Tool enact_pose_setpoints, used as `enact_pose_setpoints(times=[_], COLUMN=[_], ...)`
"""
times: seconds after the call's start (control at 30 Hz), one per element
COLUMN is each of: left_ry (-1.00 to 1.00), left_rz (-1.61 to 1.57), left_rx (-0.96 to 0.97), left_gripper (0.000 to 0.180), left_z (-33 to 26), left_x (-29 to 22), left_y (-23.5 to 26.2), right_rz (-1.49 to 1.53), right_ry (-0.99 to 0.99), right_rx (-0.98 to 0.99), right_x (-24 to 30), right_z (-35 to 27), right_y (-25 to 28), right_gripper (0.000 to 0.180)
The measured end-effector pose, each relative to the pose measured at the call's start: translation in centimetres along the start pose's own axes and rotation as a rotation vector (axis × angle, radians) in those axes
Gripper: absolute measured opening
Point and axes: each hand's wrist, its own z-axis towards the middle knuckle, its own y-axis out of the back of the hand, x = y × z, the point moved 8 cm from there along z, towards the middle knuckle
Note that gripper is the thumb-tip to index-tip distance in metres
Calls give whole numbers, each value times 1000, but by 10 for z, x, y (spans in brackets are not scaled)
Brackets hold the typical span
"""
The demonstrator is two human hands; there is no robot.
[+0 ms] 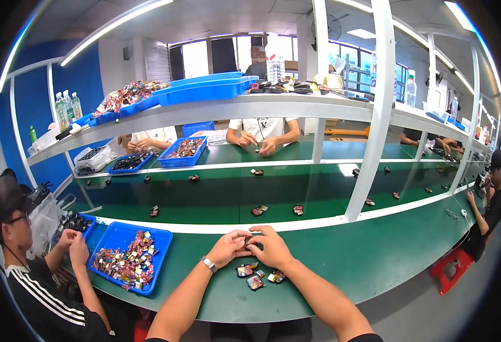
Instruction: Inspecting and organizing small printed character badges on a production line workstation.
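Both my hands meet over the green worktop [330, 259], close to the rail along its far edge. My left hand [226, 249], with a watch [209, 264] on the wrist, is closed round one side of a small dark electronic part [248, 241]. From the other side, my right hand [271, 248] pinches the same part; fingers hide most of it. Just below my hands lie several small electronic assemblies [255, 281] with black casings, reddish parts and silver-and-yellow pieces. A blue tray [165, 235] heaped with similar red and yellow parts stands left of my left forearm.
A co-worker [45, 279] sits at the left, beside another blue tray [92, 226] of black parts. Beyond the white rail [216, 228], a green conveyor belt [222, 196] carries spaced assemblies. A white post [370, 131] and an overhead shelf [216, 110] rise ahead.
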Motion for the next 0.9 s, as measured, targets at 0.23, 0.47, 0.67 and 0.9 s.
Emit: enact_pose_setpoints(times=[0.23,0.47,0.67,0.9], left_ry=[-8,-45,-118,-178], left_rz=[-23,-30,-49,-107], left_rx=[-21,-5,-46,-11], left_gripper=[28,29,27,27], left_z=[2,1,-1,3], left_x=[1,0,-3,-8], left_y=[2,5,-3,-5], right_rz=[19,104,177,17], right_ry=[-39,-105,-159,6], right_rx=[-54,-109,-138,-245], right_x=[-6,-13,-15,7], right_z=[-2,-4,-6,-1], right_y=[-5,-12,-8,6], right_gripper=[12,13,16,16])
